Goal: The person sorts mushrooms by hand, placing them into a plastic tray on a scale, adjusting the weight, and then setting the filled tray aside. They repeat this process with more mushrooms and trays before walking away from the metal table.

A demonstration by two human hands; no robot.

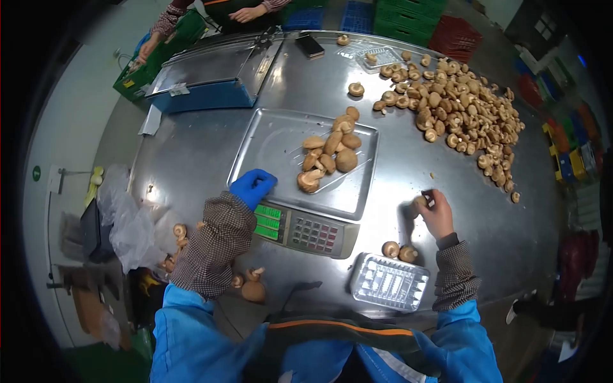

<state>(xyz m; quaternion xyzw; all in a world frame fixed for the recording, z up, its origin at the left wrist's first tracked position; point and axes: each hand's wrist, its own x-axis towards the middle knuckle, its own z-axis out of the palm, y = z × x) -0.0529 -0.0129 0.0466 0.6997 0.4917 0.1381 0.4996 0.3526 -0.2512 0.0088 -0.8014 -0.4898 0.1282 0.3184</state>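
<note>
My left hand [254, 187], in a blue glove, rests at the near left edge of the scale's metal pan [268, 140], its fingers curled and nothing visible in them. My right hand [437, 216] is bare and pinches a mushroom [421, 201] above the table, right of the scale. On the pan lies a pile of brown mushrooms [332, 143], with clear plastic edges showing around them. The scale's keypad [314, 236] and lit green display [268, 223] face me. An upside-down-looking clear plastic tray [390, 281] lies near the front edge, beside two mushrooms [399, 251].
A large heap of mushrooms [466, 105] covers the table's far right. Another clear tray [380, 57] and a dark phone-like object [310, 46] lie at the back. A blue-fronted machine [204, 97] stands back left. Plastic bags [137, 220] hang left. Across the table, another person's hand [249, 13] shows.
</note>
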